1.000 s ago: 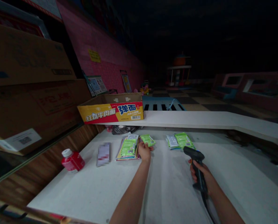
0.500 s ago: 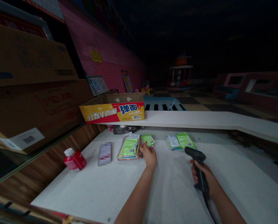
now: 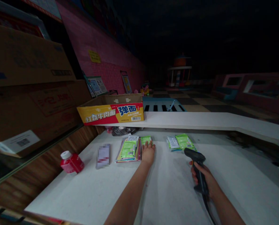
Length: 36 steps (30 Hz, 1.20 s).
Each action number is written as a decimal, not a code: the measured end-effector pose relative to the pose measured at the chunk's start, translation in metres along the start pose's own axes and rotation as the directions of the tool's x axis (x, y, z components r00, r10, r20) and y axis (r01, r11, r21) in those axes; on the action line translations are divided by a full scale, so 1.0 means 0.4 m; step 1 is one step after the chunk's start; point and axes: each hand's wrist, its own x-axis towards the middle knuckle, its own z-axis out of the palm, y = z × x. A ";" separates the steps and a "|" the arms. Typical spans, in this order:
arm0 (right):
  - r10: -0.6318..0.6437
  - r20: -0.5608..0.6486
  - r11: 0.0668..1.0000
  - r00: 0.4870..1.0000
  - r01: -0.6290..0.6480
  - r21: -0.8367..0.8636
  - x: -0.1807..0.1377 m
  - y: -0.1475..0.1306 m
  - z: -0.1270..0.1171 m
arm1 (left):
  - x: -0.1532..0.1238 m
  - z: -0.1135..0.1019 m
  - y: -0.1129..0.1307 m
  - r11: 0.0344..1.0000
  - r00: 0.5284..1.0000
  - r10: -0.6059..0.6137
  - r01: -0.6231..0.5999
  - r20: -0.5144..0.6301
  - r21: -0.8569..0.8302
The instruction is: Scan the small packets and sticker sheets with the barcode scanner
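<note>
My left hand (image 3: 148,153) lies palm down with its fingers stretched out, fingertips over the near edge of a green packet (image 3: 146,139). Just left of it is a pile of flat packets (image 3: 128,149) with a green one on top. In my right hand (image 3: 203,175) is a black barcode scanner (image 3: 200,168), gripped by its handle, its cord running down toward me. Beyond the scanner's head rests a second group of green and white packets (image 3: 181,142).
A red bottle with a white cap (image 3: 72,163) and a blurred flat phone-like object (image 3: 103,156) stand on the white table (image 3: 172,190) at left. An open noodle carton (image 3: 111,113) sits on the raised shelf (image 3: 191,120). Large cardboard boxes (image 3: 31,100) are stacked at left.
My left hand has shifted from the pile's right edge onto the green packet beside it, its fingers now straightened. My right hand still holds the scanner in nearly the same place.
</note>
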 end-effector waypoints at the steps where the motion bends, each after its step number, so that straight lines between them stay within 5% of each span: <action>1: 0.008 0.007 1.000 1.000 -0.008 0.003 0.001 0.000 -0.001 | -0.005 0.000 0.002 1.000 1.000 -0.010 0.010 -0.014 0.003; 10: 0.006 0.020 1.000 1.000 -0.007 0.022 -0.002 -0.013 0.004 | -0.023 -0.011 0.011 1.000 0.997 -0.006 0.005 -0.075 -0.013; 19: -0.095 -0.094 0.991 0.991 0.103 0.089 0.000 -0.036 0.002 | 0.015 0.032 0.147 0.905 0.985 0.065 -0.125 -0.158 -0.406; 25: -0.138 -0.193 0.980 0.971 0.163 0.118 -0.004 -0.057 0.009 | 0.088 0.123 0.285 0.573 0.985 -0.172 0.075 -0.030 -0.816; 32: -0.143 -0.182 0.973 0.973 0.172 0.156 0.004 -0.057 0.004 | 0.122 0.121 0.360 0.600 0.935 -0.349 0.278 0.068 -0.750; 36: -0.144 -0.213 0.969 0.966 0.181 0.168 0.000 -0.062 0.012 | 0.135 0.127 0.359 0.499 0.901 -0.419 0.333 0.113 -0.800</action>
